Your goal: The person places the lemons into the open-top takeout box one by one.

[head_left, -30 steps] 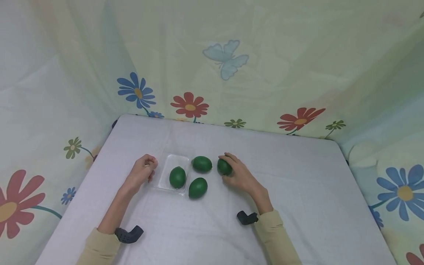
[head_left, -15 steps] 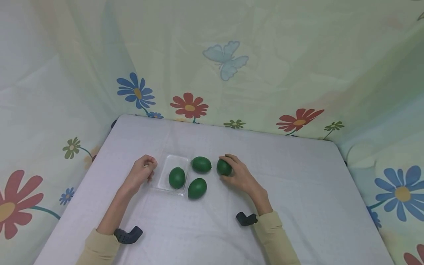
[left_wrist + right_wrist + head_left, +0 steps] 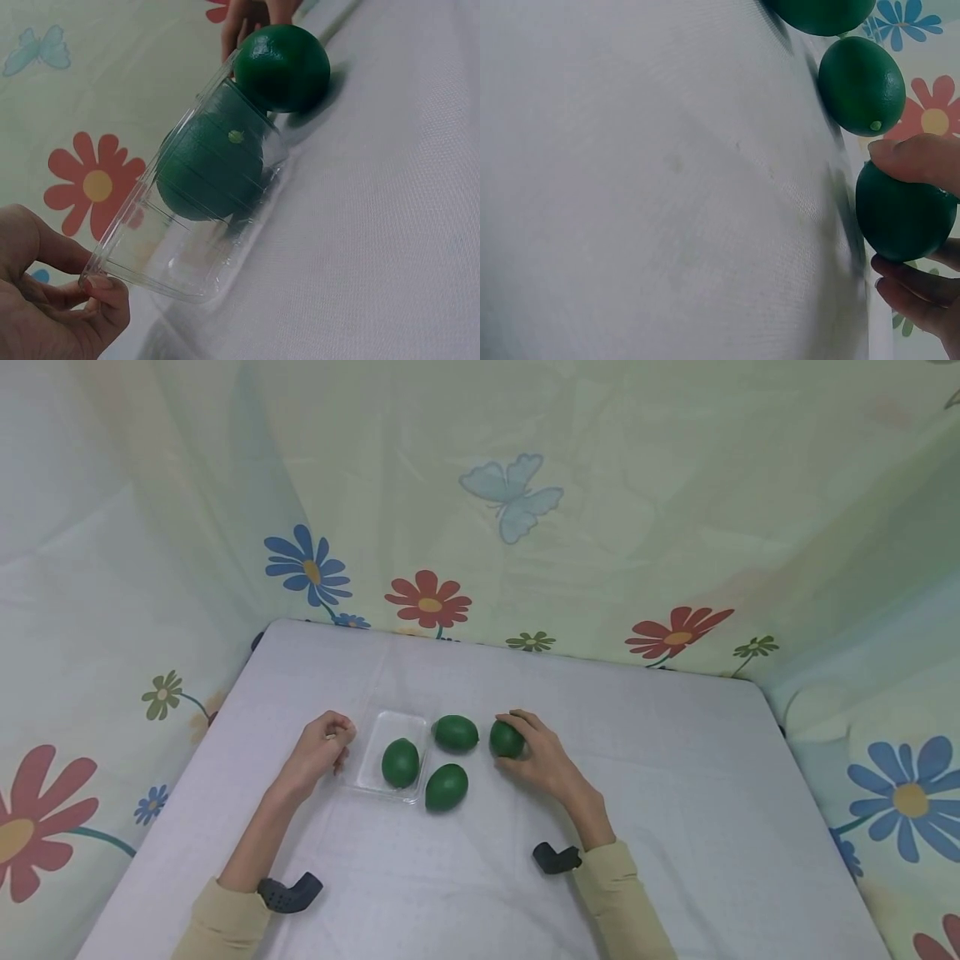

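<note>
Several green limes lie on a white cloth-covered table (image 3: pixel 675 793). One lime (image 3: pixel 401 762) (image 3: pixel 210 169) sits inside a clear plastic tray (image 3: pixel 375 752) (image 3: pixel 172 255). My left hand (image 3: pixel 318 752) (image 3: pixel 45 315) pinches the tray's left rim with curled fingers. A second lime (image 3: pixel 456 732) (image 3: pixel 861 84) lies just right of the tray's far end, and a third (image 3: pixel 446 787) (image 3: pixel 281 67) by its near corner. My right hand (image 3: pixel 536 752) grips the rightmost lime (image 3: pixel 506 739) (image 3: pixel 904 217) between thumb and fingers on the table.
Floral-print curtains (image 3: pixel 480 510) enclose the table at the back and on both sides. Black wrist camera mounts (image 3: pixel 288 892) (image 3: pixel 555 857) sit at both cuffs. Bare cloth stretches to the right and toward me.
</note>
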The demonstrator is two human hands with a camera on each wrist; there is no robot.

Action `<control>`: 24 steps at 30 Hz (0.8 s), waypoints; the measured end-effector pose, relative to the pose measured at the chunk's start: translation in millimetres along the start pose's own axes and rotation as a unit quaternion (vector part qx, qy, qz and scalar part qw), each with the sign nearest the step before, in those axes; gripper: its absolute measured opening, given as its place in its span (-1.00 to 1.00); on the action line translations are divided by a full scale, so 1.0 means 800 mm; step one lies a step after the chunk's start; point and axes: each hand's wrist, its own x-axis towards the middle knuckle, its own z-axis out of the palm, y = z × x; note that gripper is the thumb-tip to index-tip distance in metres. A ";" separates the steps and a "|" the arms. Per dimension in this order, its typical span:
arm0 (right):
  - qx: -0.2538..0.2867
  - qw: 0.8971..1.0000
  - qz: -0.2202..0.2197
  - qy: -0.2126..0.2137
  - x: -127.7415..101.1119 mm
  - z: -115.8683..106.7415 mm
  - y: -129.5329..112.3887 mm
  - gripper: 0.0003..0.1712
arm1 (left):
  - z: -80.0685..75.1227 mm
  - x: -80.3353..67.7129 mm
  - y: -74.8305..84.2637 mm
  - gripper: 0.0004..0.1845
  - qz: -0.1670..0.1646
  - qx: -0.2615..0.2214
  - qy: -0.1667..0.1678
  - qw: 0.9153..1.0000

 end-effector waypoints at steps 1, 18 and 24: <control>0.001 1.000 -0.002 0.003 0.000 0.000 0.000 -0.24 | 0.000 0.000 0.000 -0.71 0.000 0.000 0.000 1.000; 0.006 0.997 -0.037 0.065 -0.008 0.003 -0.005 -0.21 | 0.000 0.000 -0.002 -0.71 0.002 0.008 0.002 1.000; 0.016 0.994 -0.061 0.092 -0.007 0.003 -0.012 -0.21 | 0.000 0.000 -0.002 -0.71 0.003 0.008 0.003 1.000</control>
